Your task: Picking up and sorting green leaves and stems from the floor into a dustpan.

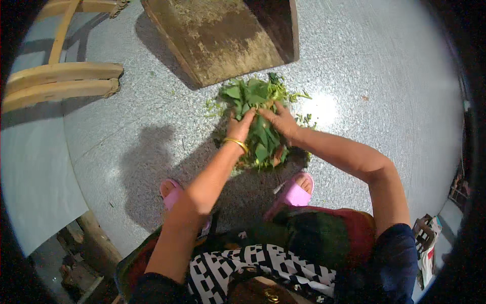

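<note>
A pile of leafy greens [262, 142] lies on the speckled floor between my feet, with loose stems and leaf scraps around its edges. My left hand [239, 127], with a gold-coloured bangle [236, 144] on its wrist, grips the pile from the left side. From the right, my right hand [281, 121] holds the same greens. The two thumbs nearly meet above the stems. Leaves hide some of the fingers.
A worn box-like board container [231, 38] stands just beyond the greens. Curved wooden furniture parts [62, 81] are at the upper left. Pink slippers [298, 193] are on my feet. Wood pieces [81, 243] lie lower left; assorted items [427, 243] sit lower right.
</note>
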Demonstrator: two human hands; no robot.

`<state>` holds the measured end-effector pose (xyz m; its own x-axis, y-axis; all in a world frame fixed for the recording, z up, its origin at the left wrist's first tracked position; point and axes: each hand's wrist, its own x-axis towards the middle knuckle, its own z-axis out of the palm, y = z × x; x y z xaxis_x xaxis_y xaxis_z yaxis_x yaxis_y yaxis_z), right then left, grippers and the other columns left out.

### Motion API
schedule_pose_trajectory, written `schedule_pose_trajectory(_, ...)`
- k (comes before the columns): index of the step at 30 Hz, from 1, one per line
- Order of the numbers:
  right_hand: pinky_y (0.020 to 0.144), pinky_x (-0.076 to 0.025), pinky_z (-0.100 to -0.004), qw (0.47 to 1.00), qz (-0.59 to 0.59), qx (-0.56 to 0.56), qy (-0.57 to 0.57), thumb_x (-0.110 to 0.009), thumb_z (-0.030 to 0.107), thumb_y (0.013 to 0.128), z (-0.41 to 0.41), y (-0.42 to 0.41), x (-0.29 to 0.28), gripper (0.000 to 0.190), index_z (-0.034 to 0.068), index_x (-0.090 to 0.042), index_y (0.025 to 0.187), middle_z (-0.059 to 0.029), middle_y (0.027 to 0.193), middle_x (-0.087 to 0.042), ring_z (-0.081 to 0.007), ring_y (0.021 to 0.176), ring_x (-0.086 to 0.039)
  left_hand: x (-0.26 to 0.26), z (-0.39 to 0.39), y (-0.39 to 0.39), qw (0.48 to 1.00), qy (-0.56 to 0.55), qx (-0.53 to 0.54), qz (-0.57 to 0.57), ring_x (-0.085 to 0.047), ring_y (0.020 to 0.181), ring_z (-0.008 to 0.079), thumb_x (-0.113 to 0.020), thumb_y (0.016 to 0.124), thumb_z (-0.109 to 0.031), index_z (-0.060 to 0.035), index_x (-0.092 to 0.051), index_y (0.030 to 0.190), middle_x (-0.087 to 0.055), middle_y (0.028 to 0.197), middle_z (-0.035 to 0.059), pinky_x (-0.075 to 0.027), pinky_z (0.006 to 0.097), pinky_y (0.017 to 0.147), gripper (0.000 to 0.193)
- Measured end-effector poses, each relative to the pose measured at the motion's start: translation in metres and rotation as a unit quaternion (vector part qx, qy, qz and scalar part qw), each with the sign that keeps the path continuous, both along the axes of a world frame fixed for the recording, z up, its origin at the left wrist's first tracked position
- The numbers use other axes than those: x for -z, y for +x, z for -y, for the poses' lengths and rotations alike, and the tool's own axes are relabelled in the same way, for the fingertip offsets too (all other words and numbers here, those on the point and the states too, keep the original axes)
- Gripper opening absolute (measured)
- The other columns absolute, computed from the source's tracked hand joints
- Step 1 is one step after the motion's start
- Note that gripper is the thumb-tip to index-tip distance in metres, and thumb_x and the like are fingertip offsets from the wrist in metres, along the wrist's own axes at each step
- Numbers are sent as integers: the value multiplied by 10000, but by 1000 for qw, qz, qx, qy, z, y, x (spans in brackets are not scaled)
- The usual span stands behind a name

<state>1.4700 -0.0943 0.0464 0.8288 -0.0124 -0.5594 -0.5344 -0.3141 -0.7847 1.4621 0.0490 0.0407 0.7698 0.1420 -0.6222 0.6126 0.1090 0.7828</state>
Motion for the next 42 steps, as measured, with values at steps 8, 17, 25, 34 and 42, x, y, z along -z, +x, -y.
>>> schedule_pose_trajectory(8,724,-468,-392,971,-157,89,158,-571,288,773,-16,13,-46,519,87,-381,1212,-135,1074,-514,-249,890,-536,3,-6,13,983,-92,-50,-152,-542,867,215,-620,728,-325,-18,-501,1061,-563,988,88,-440,350,746,469)
schedule_pose_trajectory(17,762,-455,-404,942,2,-86,325,-491,477,781,-24,186,-110,539,41,-485,1099,-125,1026,-555,-260,879,-558,-146,-34,171,965,-251,66,41,-559,934,280,-493,785,-469,-51,-513,1100,-569,1053,123,-437,442,826,523)
schedule_pose_trajectory(25,690,-446,-396,970,99,12,222,-470,345,805,32,196,-22,417,-19,-502,1006,-112,909,-558,-215,816,-550,-87,-90,151,993,35,34,112,-336,1154,265,-541,755,-418,-125,-393,1207,-391,1255,84,-302,504,888,559)
schedule_pose_trajectory(34,607,-498,-328,964,-251,-88,26,-458,430,837,165,-43,-5,485,135,-409,1218,-100,938,-584,-205,756,-593,-19,-133,-65,927,-50,274,-252,-457,1060,273,-545,784,-437,-185,-244,1301,-401,1200,131,-463,484,705,648)
schedule_pose_trajectory(42,668,-442,-307,918,-292,-68,261,-434,407,855,82,-46,-4,488,136,-348,1250,-72,1107,-492,-154,754,-482,-10,-41,-73,907,-272,42,-319,-401,1103,343,-564,728,-536,-149,-338,1254,-392,1236,140,-315,540,896,692)
